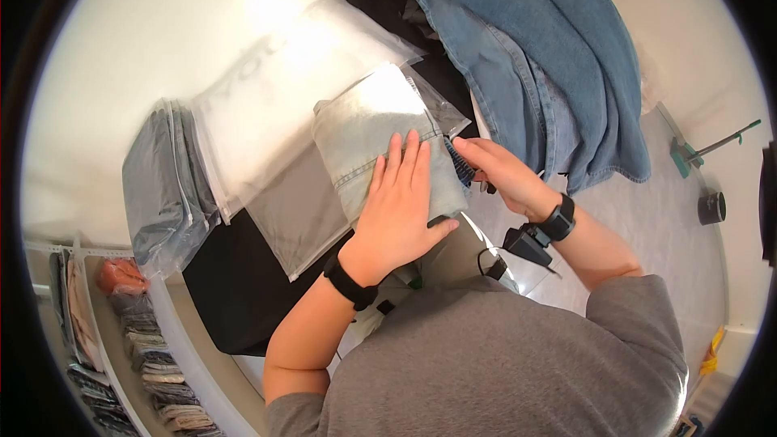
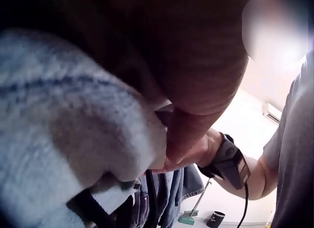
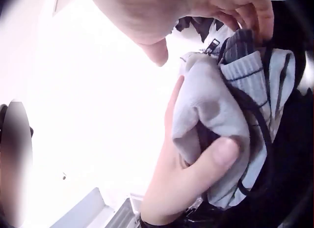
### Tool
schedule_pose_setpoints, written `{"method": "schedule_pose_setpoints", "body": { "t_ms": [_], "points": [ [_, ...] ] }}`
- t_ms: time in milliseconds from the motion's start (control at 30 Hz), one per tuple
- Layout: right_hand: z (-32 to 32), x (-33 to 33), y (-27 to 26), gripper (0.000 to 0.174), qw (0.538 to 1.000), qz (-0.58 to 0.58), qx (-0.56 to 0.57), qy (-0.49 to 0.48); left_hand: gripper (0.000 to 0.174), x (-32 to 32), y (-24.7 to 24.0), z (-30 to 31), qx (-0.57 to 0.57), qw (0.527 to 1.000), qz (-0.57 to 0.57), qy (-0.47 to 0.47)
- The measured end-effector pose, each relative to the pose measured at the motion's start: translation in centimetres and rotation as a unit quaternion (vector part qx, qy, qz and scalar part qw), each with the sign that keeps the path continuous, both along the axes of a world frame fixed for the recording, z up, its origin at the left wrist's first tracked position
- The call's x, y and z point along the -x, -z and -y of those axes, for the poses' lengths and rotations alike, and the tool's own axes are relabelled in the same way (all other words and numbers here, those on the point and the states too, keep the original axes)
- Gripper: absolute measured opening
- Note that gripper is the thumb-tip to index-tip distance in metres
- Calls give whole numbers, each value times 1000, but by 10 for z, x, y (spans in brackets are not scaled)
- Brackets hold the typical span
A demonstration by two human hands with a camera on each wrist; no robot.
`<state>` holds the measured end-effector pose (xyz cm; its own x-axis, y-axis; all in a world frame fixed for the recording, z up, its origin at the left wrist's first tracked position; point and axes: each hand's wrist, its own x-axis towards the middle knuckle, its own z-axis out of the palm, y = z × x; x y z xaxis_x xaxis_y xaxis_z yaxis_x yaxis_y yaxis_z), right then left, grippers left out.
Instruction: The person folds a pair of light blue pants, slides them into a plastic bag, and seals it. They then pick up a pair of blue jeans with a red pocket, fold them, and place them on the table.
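Note:
A folded light-blue denim garment [image 1: 360,142] lies tilted in front of the person. The left hand [image 1: 396,206] spreads its fingers over the top, and its thumb [image 3: 223,152] hooks over the near folded end. At the garment's right side is the right hand [image 1: 514,182], its fingertips touching a dark ribbed band [image 3: 239,45] and its thumb standing apart from the cloth. A dark cord [image 3: 265,134] loops down beside the band. Beneath the garment is a frosted zip bag [image 1: 295,222]. The left wrist view shows the pale cloth [image 2: 54,134] close up.
Several packed grey garments [image 1: 162,186] stand at the left. Blue denim clothes [image 1: 534,57] are heaped at the back right. A black surface [image 1: 231,299] shows under the bag, and shelving [image 1: 154,275] with bagged clothes stands at lower left.

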<state>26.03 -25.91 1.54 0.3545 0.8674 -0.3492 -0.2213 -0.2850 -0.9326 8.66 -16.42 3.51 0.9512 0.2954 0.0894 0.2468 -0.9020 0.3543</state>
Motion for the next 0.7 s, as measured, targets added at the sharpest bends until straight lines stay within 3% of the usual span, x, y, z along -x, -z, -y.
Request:
{"method": "schedule_pose_setpoints", "body": {
  "t_ms": [33,100,167,200,300,400,567,600,667,700],
  "points": [
    [-2,3,-7,73,996,68,52,-35,96,-1,3,1,-15,1000,12,-1],
    [-11,6,-7,81,993,94,67,-36,98,-1,7,5,-28,999,26,-4],
    [-22,2,-12,80,989,47,94,-100,98,-1,12,10,-65,996,61,-10],
    [-31,-7,7,74,989,7,118,-85,98,-1,15,12,-67,995,66,-14],
    [-37,1,-3,67,989,-56,95,-98,97,5,26,22,-69,988,123,-61],
    [-31,19,-19,61,993,-5,21,-113,95,16,35,30,-130,971,157,-126],
    [-33,15,-2,48,994,-8,32,-101,83,31,30,22,-88,980,170,-53],
    [-34,11,3,47,993,-57,12,-105,83,34,28,17,-85,980,169,-60],
    [-31,13,4,45,988,-113,-19,-104,58,43,25,7,49,965,254,39],
    [-29,13,6,45,988,-113,-17,-108,58,53,23,3,50,965,255,34]
  ]
}}
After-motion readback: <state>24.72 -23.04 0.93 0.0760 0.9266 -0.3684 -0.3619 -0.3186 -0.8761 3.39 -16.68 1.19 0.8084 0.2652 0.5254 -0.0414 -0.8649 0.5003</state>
